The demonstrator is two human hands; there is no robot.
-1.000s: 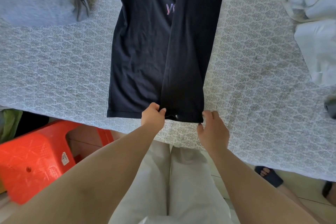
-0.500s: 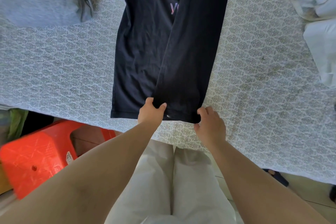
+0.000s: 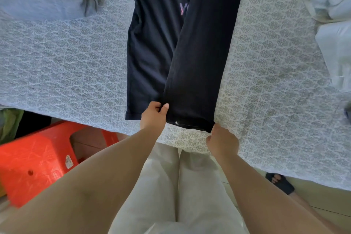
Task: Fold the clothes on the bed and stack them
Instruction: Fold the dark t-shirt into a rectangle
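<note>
Hands both pinch the near hem of the dark navy cotton T-shirt — left hand at the folded panel's inner corner, right hand at its outer corner — its long axis running straight away across the patterned grey-white bedspread.

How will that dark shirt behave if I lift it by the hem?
Probably floppy: the dark shirt lies flat with soft creases, one side folded over. Likely light, since the left hand and right hand pinch only its hem corners. It may drag on the textured bedspread.
</note>
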